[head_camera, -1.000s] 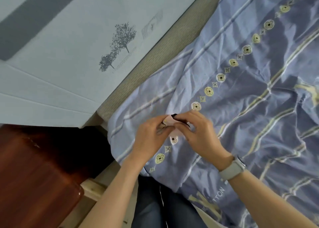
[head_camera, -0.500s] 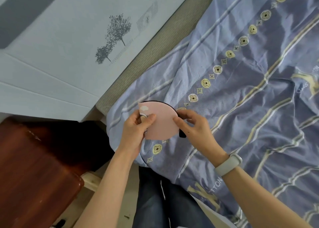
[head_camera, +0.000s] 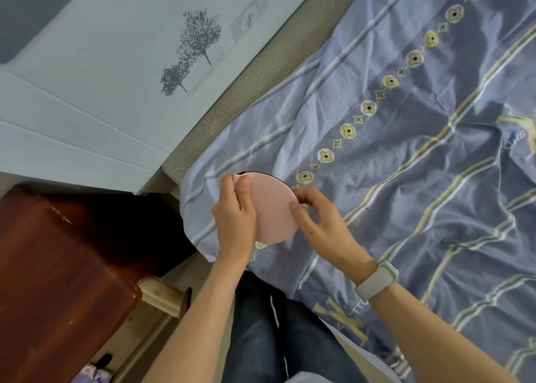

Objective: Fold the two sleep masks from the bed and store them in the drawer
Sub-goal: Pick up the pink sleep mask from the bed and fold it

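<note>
Fingers of our left hand [head_camera: 235,217] and right hand [head_camera: 317,223] pinch the pink sleep mask [head_camera: 272,208] at its 9 and 3 o'clock edges, above the bedsheet [head_camera: 406,179]. We judge folding underway; second mask and drawer unseen.

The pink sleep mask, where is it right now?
In the head view, the pink sleep mask is held up between the left hand and right hand, above the near-left corner of the blue bedsheet.
</note>
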`<control>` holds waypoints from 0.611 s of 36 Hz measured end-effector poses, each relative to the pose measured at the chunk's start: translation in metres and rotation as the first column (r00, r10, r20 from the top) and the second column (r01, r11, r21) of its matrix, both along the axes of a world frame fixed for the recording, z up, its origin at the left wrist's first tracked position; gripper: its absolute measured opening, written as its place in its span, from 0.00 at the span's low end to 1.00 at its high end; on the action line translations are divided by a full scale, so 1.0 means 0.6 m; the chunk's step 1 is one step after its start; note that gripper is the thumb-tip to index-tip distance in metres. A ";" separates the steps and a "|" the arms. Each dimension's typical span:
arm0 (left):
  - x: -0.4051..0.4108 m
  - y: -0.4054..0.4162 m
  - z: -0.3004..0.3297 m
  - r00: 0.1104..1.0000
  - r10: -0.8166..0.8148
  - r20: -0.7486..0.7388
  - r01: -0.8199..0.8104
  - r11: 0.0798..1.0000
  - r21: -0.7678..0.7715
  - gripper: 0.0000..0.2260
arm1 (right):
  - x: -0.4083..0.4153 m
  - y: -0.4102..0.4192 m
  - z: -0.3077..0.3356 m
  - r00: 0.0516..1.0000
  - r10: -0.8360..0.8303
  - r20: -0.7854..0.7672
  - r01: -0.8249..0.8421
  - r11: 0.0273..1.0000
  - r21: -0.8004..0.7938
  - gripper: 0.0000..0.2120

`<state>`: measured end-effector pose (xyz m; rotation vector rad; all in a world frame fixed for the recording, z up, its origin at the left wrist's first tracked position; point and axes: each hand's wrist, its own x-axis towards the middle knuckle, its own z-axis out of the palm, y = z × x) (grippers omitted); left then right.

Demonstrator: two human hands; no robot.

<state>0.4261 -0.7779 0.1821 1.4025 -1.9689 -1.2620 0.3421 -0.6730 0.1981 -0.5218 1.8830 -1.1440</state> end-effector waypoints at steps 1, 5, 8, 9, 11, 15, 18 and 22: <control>0.000 -0.001 -0.001 1.000 -0.013 -0.001 0.013 1.000 -0.016 0.09 | -0.001 0.002 0.001 0.999 0.041 0.029 -0.041 0.999 -0.010 0.09; 0.005 -0.018 -0.001 0.996 -0.083 -0.021 0.083 0.996 -0.036 0.09 | -0.017 0.011 0.003 0.986 0.154 0.062 -0.154 0.988 -0.008 0.09; 0.014 -0.048 -0.002 0.994 -0.108 0.005 0.109 0.993 -0.036 0.09 | -0.034 0.022 -0.003 0.961 0.272 0.039 -0.274 0.960 0.061 0.08; 0.018 -0.058 -0.002 0.993 -0.118 0.020 0.119 0.992 -0.044 0.09 | -0.040 0.028 -0.006 0.951 0.309 0.004 -0.307 0.946 0.100 0.08; 0.027 -0.079 -0.003 0.989 -0.137 0.048 0.140 0.988 -0.065 0.08 | -0.055 0.043 -0.021 0.931 0.342 -0.130 -0.310 0.926 0.217 0.08; 0.041 -0.099 -0.001 0.986 -0.144 0.087 0.150 0.986 -0.078 0.09 | -0.077 0.068 -0.047 0.804 0.334 -0.493 -0.092 0.888 0.451 0.09; 0.042 -0.100 0.009 0.983 -0.129 0.131 0.143 0.984 -0.104 0.10 | -0.068 0.062 -0.033 0.850 0.196 -0.489 0.011 0.921 0.389 0.09; 0.034 -0.088 0.023 0.968 -0.167 0.186 0.197 0.968 -0.154 0.09 | -0.032 0.021 0.013 0.992 0.071 0.100 -0.085 0.985 0.147 0.11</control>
